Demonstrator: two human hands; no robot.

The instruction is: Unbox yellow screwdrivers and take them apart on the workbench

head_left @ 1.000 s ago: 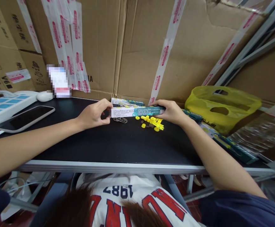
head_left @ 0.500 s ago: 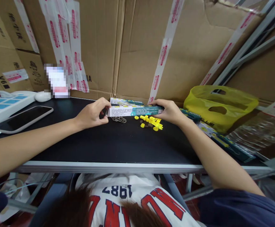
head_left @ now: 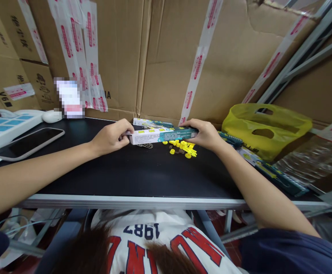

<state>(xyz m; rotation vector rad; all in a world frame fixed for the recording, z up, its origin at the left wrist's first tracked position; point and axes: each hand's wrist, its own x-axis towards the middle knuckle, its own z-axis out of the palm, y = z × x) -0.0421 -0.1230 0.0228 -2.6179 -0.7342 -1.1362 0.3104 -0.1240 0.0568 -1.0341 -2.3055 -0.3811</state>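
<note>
A long narrow white-and-teal box [head_left: 162,136] is held level above the black table [head_left: 143,175]. My left hand [head_left: 113,136] pinches the flap at its left end. Around the box's right end, the fingers of my right hand [head_left: 204,134] are closed. Under and just in front of the box lie thin metal wire pieces [head_left: 145,145], partly hidden by it. Small yellow plastic parts [head_left: 187,147] and some little springs [head_left: 179,151] lie nearer my right hand. Behind the held box rests another slim box [head_left: 163,123].
A phone [head_left: 27,144] and a white power strip [head_left: 0,131] lie at the left, with a blurred-out lit object [head_left: 70,97] behind. More slim boxes [head_left: 280,177], a yellow bag [head_left: 264,131] and clear plastic packaging [head_left: 303,156] are at the right. Cardboard [head_left: 171,64] stands behind.
My left hand's fingers have closed in on the box's left end. That end has tilted slightly toward me and lower, showing more of its top and covering more of the wires.
</note>
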